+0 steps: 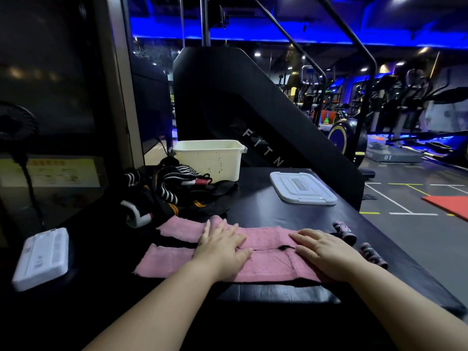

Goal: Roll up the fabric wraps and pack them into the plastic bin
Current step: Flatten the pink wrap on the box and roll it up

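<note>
Both hands [222, 245] [326, 252] lie flat on pink wraps [174, 260].

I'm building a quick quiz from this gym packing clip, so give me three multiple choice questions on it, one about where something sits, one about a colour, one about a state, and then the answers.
1. Where does the bin's lid lie?
A. On the bin
B. Flat on the black table, right of the bin
C. Under the pink wrap

2. What colour is the wrap under the hands?
A. Pink
B. Green
C. White

3. What are the two hands doing?
A. Lifting the bin
B. Holding a finished roll in the air
C. Pressing open and flat on the wrap

Answers: 1 B, the lid rests on the table apart from the open plastic bin. 2 A, the pink wrap is spread out at the near edge. 3 C, the left hand and the right hand lie palm down on it with fingers spread, and it is not yet rolled.
</note>
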